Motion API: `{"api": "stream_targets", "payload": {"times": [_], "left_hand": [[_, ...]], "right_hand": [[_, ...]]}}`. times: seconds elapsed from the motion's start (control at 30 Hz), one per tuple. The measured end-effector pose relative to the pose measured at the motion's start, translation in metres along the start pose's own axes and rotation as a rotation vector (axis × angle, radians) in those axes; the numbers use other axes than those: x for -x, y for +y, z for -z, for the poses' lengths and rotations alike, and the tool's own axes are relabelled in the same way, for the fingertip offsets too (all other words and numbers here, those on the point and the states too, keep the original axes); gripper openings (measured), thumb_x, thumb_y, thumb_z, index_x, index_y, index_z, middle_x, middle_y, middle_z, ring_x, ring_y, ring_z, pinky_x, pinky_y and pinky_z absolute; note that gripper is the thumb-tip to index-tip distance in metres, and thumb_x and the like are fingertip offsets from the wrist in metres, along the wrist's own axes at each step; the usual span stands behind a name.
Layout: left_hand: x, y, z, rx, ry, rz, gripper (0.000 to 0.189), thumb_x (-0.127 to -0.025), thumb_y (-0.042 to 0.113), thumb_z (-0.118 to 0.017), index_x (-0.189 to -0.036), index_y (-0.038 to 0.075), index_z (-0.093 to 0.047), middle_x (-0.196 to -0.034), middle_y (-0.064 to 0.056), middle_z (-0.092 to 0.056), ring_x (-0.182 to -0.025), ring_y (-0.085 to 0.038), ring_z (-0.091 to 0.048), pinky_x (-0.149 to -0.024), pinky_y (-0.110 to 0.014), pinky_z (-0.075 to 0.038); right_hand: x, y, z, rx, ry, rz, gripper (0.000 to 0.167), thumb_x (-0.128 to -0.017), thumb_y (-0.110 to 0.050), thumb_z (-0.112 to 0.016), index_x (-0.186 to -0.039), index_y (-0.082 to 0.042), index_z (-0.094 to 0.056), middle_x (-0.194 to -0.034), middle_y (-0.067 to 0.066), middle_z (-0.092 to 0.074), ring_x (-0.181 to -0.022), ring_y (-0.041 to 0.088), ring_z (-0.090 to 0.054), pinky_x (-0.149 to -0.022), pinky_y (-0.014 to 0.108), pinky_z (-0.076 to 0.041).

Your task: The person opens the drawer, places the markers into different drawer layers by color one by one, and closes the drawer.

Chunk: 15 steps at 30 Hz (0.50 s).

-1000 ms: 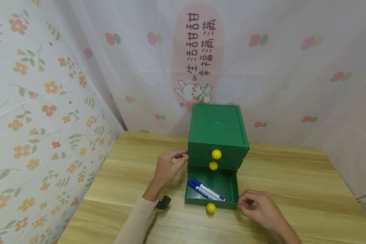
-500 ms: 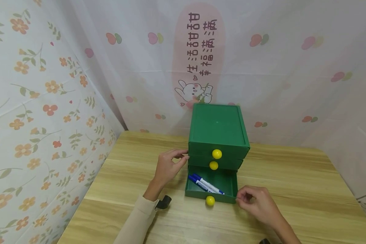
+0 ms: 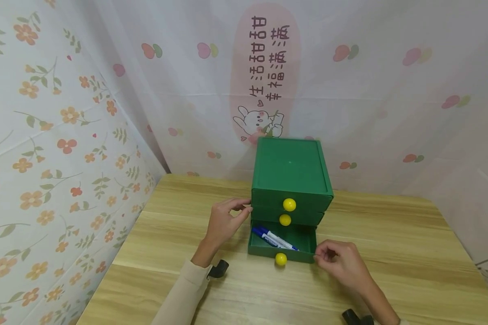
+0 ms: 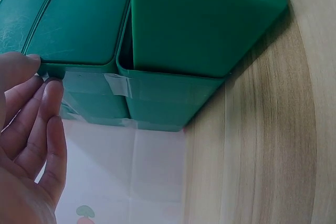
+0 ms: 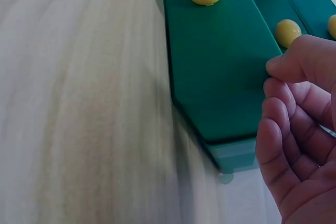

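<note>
A green drawer cabinet point(image 3: 293, 164) stands on the table, its bottom drawer point(image 3: 264, 249) partly pulled out. Two blue-and-white marker pens point(image 3: 274, 238) lie slanted inside that drawer. My left hand point(image 3: 223, 221) holds the cabinet's left front edge; in the left wrist view the thumb point(image 4: 23, 65) lies on the front and the fingertips are behind the edge. With thumb and fingertips, my right hand point(image 3: 341, 262) pinches the drawer's right front corner. In the right wrist view the drawer front point(image 5: 220, 72) passes beside the thumb point(image 5: 286, 65).
Yellow ball knobs point(image 3: 281, 259) are fixed to the drawer fronts. Beneath everything is a wood-grain table point(image 3: 179, 203). A patterned curtain point(image 3: 187, 135) hangs behind the cabinet, and a floral one point(image 3: 44, 158) on the left. Black wrist mounts point(image 3: 218, 269) sit at both wrists.
The bottom drawer has slid inward toward the cabinet with the pens in it, and my right hand has moved along with its corner. My left hand has stayed at the cabinet's edge.
</note>
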State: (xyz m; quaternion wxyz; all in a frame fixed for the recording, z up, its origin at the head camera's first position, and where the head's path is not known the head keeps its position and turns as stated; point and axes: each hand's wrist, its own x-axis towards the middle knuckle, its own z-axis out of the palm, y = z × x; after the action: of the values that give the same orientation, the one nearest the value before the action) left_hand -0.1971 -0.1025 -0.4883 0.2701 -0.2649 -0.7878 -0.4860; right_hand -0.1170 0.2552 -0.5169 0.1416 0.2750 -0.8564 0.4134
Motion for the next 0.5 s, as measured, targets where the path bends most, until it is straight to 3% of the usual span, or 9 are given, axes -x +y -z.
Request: {"api": "stream_targets", "payload": {"times": [0.5], "left_hand": [[0.0, -0.001, 0.0, 0.018, -0.005, 0.012, 0.017, -0.094, 0.0, -0.086, -0.11, 0.0, -0.085, -0.104, -0.012, -0.084, -0.081, -0.024, -0.081, -0.067, -0.052, -0.066]], "right_hand": [[-0.017, 0.007, -0.003, 0.041, 0.066, -0.044, 0.035, -0.08, 0.01, -0.087, -0.085, -0.021, -0.073, -0.077, -0.017, -0.064, -0.067, 0.003, -0.058, -0.059, 0.018, -0.051]]}}
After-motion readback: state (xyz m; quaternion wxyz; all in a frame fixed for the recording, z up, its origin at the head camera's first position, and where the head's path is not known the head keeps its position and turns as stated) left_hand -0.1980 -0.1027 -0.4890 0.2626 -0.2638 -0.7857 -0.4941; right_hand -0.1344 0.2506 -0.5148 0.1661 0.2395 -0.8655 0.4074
